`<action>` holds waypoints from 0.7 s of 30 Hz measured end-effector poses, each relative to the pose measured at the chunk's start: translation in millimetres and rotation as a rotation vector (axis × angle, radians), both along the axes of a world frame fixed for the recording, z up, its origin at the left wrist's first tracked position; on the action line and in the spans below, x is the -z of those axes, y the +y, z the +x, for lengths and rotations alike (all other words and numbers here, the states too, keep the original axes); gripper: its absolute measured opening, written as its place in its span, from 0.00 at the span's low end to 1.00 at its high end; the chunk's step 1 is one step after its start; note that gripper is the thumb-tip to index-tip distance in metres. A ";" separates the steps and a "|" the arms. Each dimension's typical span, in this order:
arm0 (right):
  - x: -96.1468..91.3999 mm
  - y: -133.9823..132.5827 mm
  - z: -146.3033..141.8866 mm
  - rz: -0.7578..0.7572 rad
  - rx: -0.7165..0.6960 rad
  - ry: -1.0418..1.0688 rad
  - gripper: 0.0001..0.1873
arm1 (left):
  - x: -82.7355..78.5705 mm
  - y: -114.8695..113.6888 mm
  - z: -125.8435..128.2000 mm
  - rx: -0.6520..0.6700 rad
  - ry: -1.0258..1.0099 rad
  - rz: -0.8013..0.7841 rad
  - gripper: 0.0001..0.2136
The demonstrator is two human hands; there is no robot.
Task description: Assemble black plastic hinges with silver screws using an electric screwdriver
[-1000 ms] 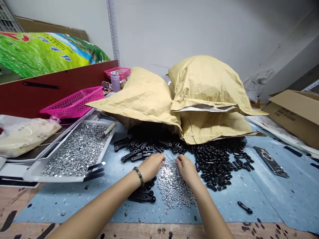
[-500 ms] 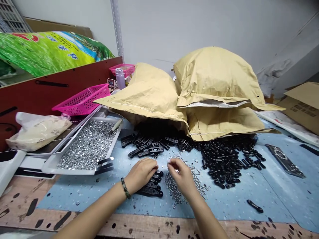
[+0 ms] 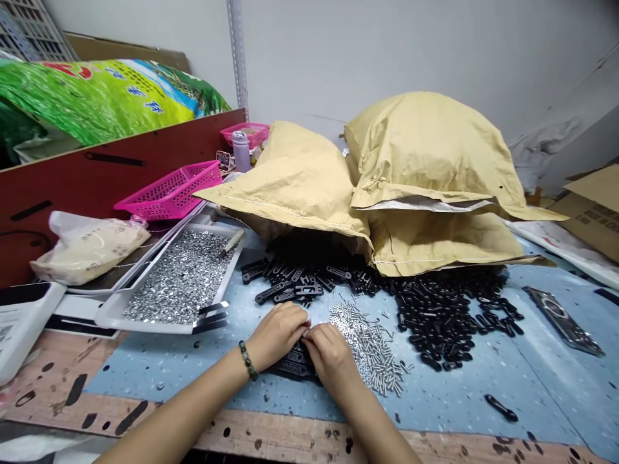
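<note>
My left hand (image 3: 280,332) and my right hand (image 3: 331,357) meet at the fingertips over a group of black slotted plastic parts (image 3: 291,366) lying on the blue mat. Both hands are closed in a pinch. Whatever sits between the fingers is too small or too hidden to name. Just right of my right hand spreads a pile of small silver screws (image 3: 372,348). Behind the hands, more long black parts (image 3: 290,283) spill from under a paper sack. Farther right lies a heap of short black links (image 3: 435,316).
A white tray (image 3: 109,316) of small metal pieces stands at the left, near a pink basket (image 3: 169,193). Large tan paper sacks (image 3: 425,148) fill the back. A packaged black item (image 3: 563,319) and one loose black link (image 3: 501,408) lie at the right.
My right hand has moved left from the screw pile, and its fingertips now meet those of my left hand. More of the screws show. The view has shifted slightly.
</note>
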State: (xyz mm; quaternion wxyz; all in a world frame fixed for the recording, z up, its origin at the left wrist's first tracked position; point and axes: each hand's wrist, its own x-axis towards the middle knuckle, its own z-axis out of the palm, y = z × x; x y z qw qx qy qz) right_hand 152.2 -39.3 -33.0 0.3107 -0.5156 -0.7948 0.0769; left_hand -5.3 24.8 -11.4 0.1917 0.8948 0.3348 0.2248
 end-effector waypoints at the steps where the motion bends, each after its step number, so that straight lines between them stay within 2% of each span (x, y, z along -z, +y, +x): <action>1: 0.1 -0.5 0.3 0.006 0.003 -0.007 0.13 | 0.5 0.2 0.5 0.005 -0.006 0.006 0.06; 7: 2.2 -0.7 -0.2 0.029 -0.007 0.035 0.12 | 4.7 4.9 -3.0 0.050 -0.040 0.031 0.07; 10: -0.2 -1.1 -1.2 -0.011 -0.008 0.079 0.10 | 6.8 6.6 -3.5 0.071 -0.053 0.048 0.07; 14: -5.3 4.0 4.9 -0.142 0.152 0.168 0.05 | 7.5 7.0 -2.2 0.119 -0.058 0.082 0.07; 17: -7.6 20.5 25.8 -0.159 0.280 0.069 0.01 | 6.8 5.6 -1.6 0.147 -0.058 0.104 0.08; 21: -6.3 53.4 58.0 -0.143 0.390 -0.067 0.10 | 6.1 1.1 -0.5 0.106 -0.063 0.115 0.08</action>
